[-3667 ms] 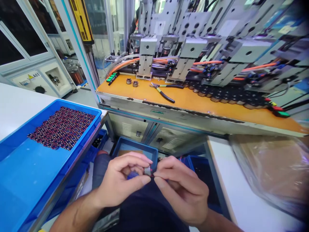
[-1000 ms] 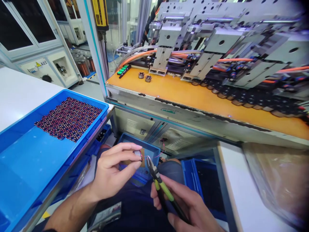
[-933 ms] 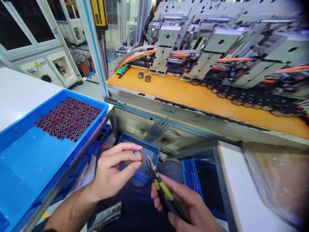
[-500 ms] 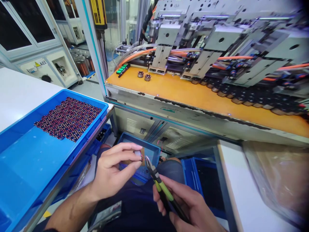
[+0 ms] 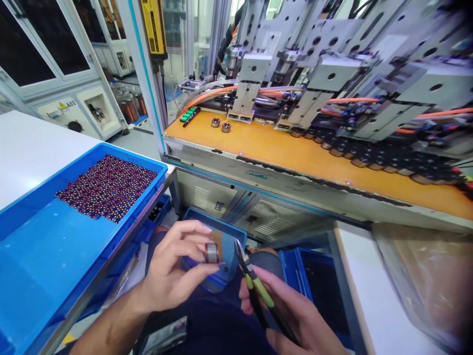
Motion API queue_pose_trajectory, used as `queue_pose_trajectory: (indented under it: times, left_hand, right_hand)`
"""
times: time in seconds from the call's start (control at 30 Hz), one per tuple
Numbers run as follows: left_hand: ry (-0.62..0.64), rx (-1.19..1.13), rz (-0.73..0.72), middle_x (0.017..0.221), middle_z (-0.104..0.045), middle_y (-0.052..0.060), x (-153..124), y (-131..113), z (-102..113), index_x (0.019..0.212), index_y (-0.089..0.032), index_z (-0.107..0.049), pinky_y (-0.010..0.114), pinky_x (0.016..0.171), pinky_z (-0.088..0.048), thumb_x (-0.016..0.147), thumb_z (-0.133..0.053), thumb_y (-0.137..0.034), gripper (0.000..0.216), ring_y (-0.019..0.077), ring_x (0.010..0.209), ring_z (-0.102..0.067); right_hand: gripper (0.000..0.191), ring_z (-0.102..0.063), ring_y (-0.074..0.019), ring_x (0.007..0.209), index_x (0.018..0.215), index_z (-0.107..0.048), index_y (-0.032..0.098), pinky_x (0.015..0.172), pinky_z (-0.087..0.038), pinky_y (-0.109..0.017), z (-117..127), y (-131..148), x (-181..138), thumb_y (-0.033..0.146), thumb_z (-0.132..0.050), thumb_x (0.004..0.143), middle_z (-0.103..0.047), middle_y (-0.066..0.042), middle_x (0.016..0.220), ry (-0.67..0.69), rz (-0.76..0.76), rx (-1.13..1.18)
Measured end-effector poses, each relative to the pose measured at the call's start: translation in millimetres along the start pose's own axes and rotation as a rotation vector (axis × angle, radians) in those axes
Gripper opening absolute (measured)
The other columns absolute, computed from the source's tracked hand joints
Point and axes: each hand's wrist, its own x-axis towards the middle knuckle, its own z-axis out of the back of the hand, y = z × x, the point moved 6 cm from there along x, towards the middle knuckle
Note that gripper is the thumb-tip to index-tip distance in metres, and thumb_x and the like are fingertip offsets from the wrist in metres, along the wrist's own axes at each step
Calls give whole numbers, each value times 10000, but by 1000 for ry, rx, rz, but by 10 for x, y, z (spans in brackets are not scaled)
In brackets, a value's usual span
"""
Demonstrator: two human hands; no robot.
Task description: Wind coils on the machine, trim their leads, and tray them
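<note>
Between the thumb and fingers of my left hand (image 5: pixel 177 266) is a small ring-shaped motor stator (image 5: pixel 212 252), its grey metal side showing and a bit of reddish wire at its edge. My right hand (image 5: pixel 291 305) is wrapped around a pair of cutting pliers (image 5: pixel 254 283) with black and yellow-green handles. Their tips point up and stand a little to the right of the stator, apart from it. Whether the jaws are fully closed is hard to make out. Below my hands is a blue bin (image 5: pixel 236 230), partly hidden by them.
A blue tray (image 5: pixel 44 236) on the left table holds many small wound parts (image 5: pixel 111 187). Ahead, an orange bench top (image 5: pixel 258 143) carries two loose stators (image 5: pixel 220 124), a dark row of parts (image 5: pixel 369 155) and machine fixtures. A plastic-wrapped package (image 5: pixel 424 276) lies at right.
The stator in my left hand has turned, showing more of its grey side, and sits slightly lower. The pliers have shifted right, away from it. The camera view has tilted up slightly.
</note>
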Motion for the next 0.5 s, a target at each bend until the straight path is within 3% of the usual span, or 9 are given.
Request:
queue_pose_trajectory:
  times: [0.17,0.3,0.5]
  left_hand:
    - [-73,-57,1,1129,-628,62,-18,21,12,1112,-236,-437,315,865,-582,711,-683,118,589,176,1024,-668]
    - [-62,1,-11,1114,-665,62,-39,11,-18,1151,-219,-441,311,916,-562,704,-680,134,618,171,1033,-678]
    - [-57,52,-21,1124,-687,69,-85,2,-8,1167,-207,-472,344,952,-558,700,-688,126,613,199,1064,-681]
  right_hand:
    - [685,-635,-170,1076,1401,-453,429,1014,-471,-329,-22,45,-44,38,-548,847,-612,-45,1219,67,32,-49]
    - [695,-648,-190,1041,1420,-450,357,953,-516,-322,-105,185,-21,36,-548,812,-620,-79,1187,65,92,-84]
    - [741,-648,-172,1029,1413,-447,375,933,-523,-302,-194,282,7,-6,-500,779,-614,-69,1178,94,119,-94]
